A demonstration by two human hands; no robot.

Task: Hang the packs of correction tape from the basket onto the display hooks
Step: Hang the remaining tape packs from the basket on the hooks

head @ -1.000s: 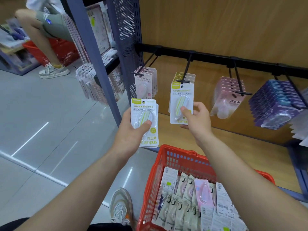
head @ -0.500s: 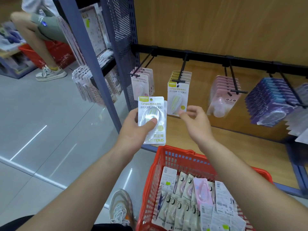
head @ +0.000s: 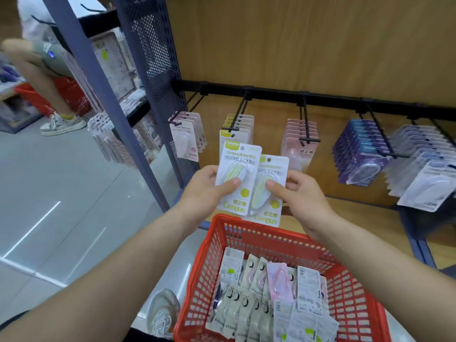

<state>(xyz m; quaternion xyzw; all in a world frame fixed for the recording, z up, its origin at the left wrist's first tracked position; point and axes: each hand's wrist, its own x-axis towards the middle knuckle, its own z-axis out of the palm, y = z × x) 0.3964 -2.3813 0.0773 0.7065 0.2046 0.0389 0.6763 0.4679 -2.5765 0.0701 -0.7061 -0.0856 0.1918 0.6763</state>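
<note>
Two green correction-tape packs are held above the basket, just in front of and below the hook that carries matching green packs. The left-hand pack (head: pixel 238 174) overlaps the near edge of the right-hand pack (head: pixel 270 193); both stand roughly upright with the printed face toward the camera. The left hand (head: pixel 207 191) pinches its pack with the thumb across the clear blister and the fingers curled behind. The right hand (head: pixel 303 196) grips its pack the same way, thumb in front and fingers behind. Neither pack is on the hook (head: pixel 237 116) yet, and the hang hole at the top of each card sits below the hook tip. The step in hand appears to be separating the two packs so that they can be hung one at a time. The next move calls for raising one pack, lining its hole up with the hook tip and sliding it back against the hung green packs (head: pixel 243 120), with the other pack held clear. The red basket (head: pixel 271 234) below holds many more loose packs (head: pixel 259 304), so most of the task seems left. Further right on the same black rail (head: pixel 333 99) hang pink packs (head: pixel 301 133) and purple packs (head: pixel 357 154).
</note>
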